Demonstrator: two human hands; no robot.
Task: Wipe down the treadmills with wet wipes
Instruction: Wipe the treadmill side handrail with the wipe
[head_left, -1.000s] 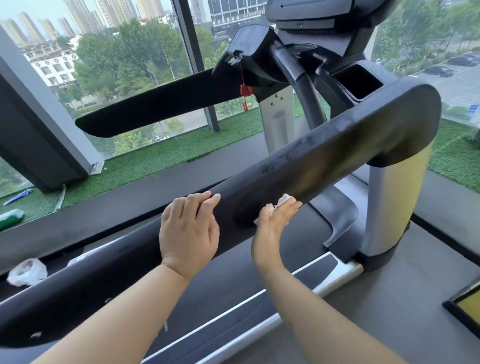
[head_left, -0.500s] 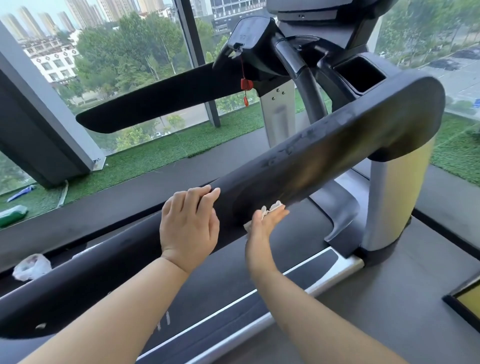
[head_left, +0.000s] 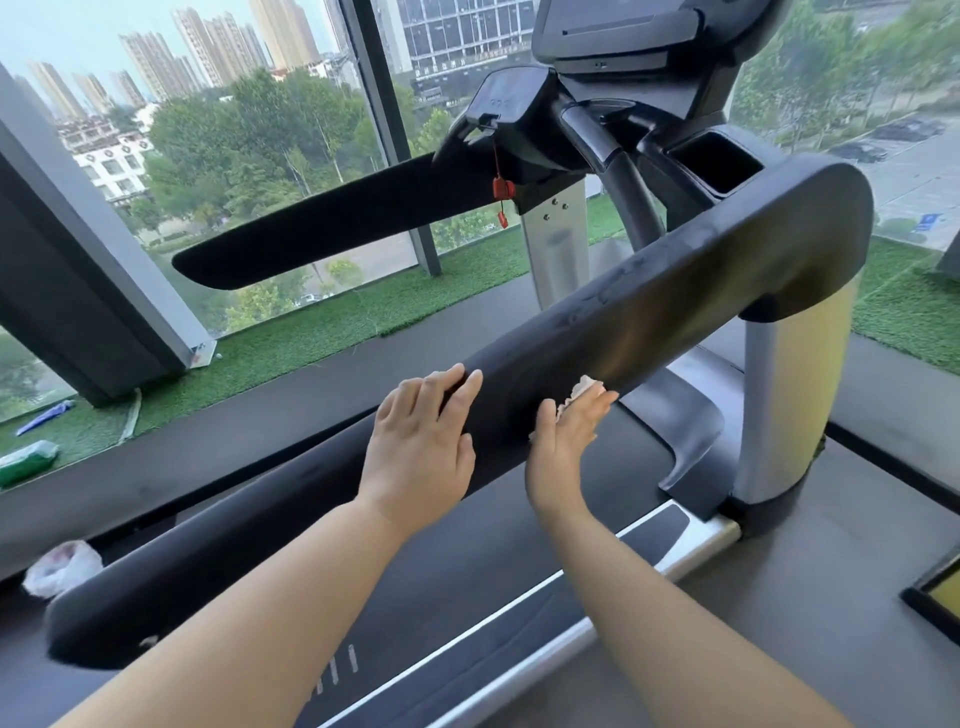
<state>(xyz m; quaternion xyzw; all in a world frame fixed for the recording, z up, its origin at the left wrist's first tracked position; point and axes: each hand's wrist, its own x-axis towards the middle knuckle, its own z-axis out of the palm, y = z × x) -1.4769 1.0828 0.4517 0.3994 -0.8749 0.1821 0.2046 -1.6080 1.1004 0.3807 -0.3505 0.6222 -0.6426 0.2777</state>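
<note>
Left hand (head_left: 418, 447) flat on treadmill handrail (head_left: 675, 322), right hand (head_left: 563, 447) straight-fingered, pressing wet wipe (head_left: 583, 391) against it; window (head_left: 234, 156) at eleven o'clock.

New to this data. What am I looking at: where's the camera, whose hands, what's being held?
There is no robot here. One camera sits on a person's head and looks forward and down, so the two bare arms coming in from the bottom are the wearer's own. The machine is a treadmill beside a big window. Its black near handrail runs across the picture, the belt lies below it, and the console is at the top. The left hand rests flat on the handrail and holds nothing. The right hand presses a white wet wipe against the handrail's side with straight fingers. A red safety clip hangs below the console.
</note>
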